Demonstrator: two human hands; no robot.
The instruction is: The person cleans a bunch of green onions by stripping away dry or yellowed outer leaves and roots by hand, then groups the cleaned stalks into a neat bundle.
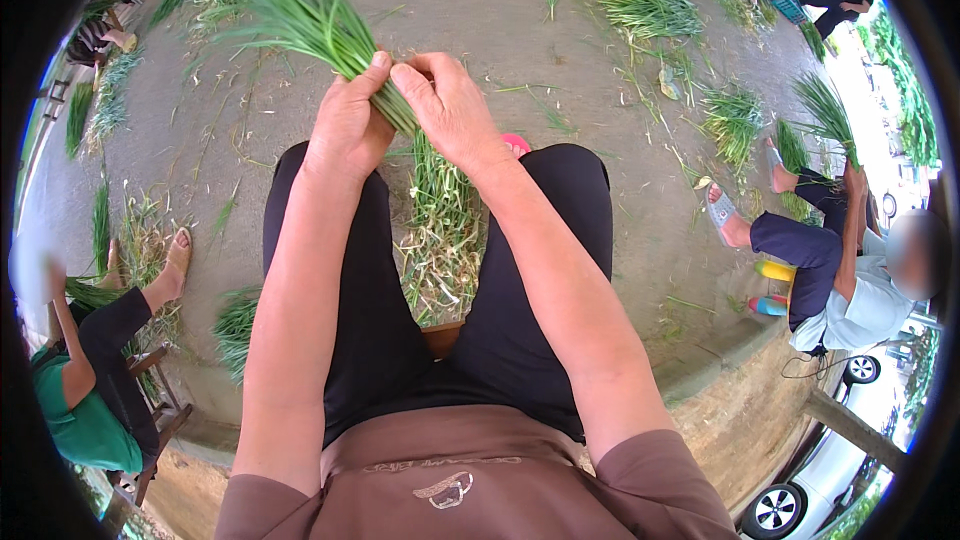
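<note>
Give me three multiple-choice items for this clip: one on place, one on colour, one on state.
1. Where does the pile of trimmed stalks lie?
A. between the person's knees
B. on a table
C. in a basket

2. What colour are the wearer's trousers?
A. white
B. black
C. red

3. How is the green bunch held?
A. left hand only
B. lying loose on the ground
C. gripped by both hands

Answers:
1 A, it sits on the ground between the two legs.
2 B, both legs are black.
3 C, the left hand and right hand both close on its stems.
</note>
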